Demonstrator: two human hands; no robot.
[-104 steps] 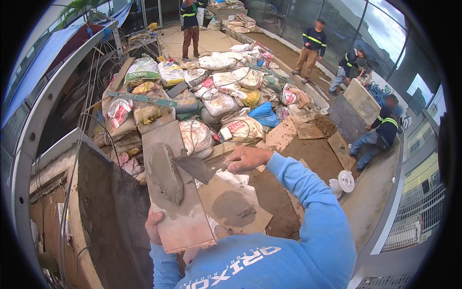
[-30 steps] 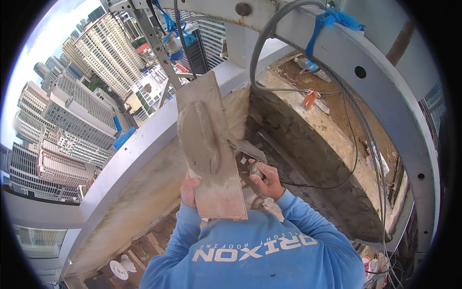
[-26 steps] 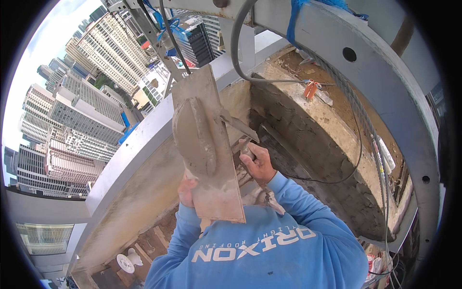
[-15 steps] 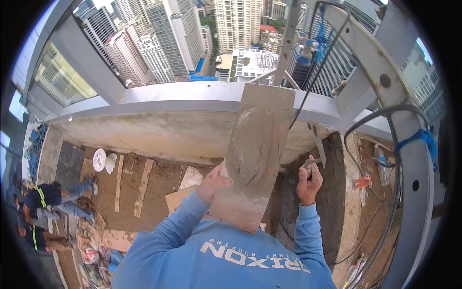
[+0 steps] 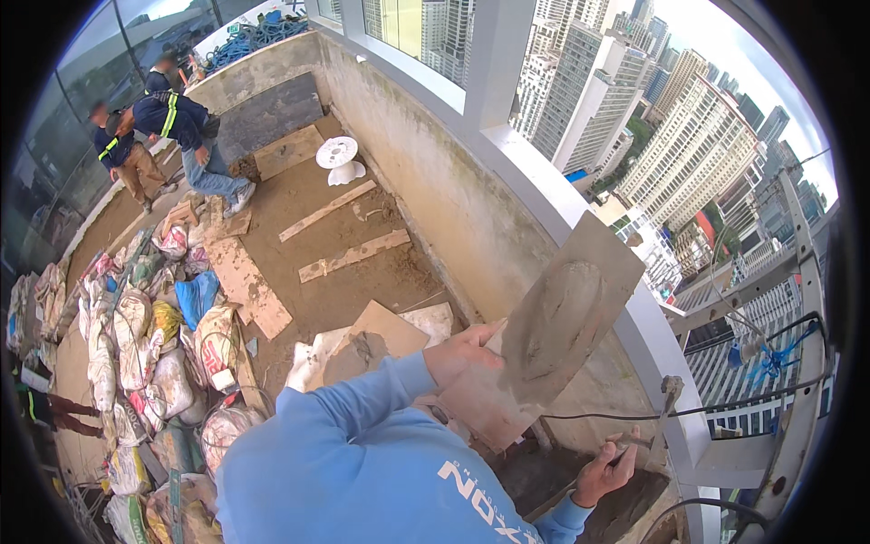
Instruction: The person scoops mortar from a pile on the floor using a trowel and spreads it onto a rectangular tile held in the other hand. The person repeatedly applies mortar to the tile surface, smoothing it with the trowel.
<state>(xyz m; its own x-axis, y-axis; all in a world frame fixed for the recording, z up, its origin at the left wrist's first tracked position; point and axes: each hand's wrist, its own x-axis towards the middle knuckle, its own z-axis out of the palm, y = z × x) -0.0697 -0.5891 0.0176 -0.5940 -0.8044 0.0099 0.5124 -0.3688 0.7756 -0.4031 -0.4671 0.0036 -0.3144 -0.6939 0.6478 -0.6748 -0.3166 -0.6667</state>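
Observation:
My left hand [image 5: 462,356] grips the edge of a long flat board [image 5: 528,397], which is tilted in front of me. A smeared mound of wet grey mortar [image 5: 564,304] lies on it. At the lower right, my right hand [image 5: 605,471] is closed round the handle of a trowel [image 5: 664,419]. The trowel's blade shows nearly edge-on beside the low wall, apart from the board. Some of the fingers on both hands are hidden.
A low concrete wall [image 5: 399,131] runs below the metal window frame [image 5: 535,177]. Planks [image 5: 355,257] and a white spool [image 5: 339,156] lie on the dirt floor. Filled sacks [image 5: 136,340] crowd the left. Co-workers [image 5: 186,127] stand far left. A black cable [image 5: 707,410] crosses at right.
My view has swung left, bringing the sacks and co-workers further into sight. The board and trowel now appear further right and remain in my hands.

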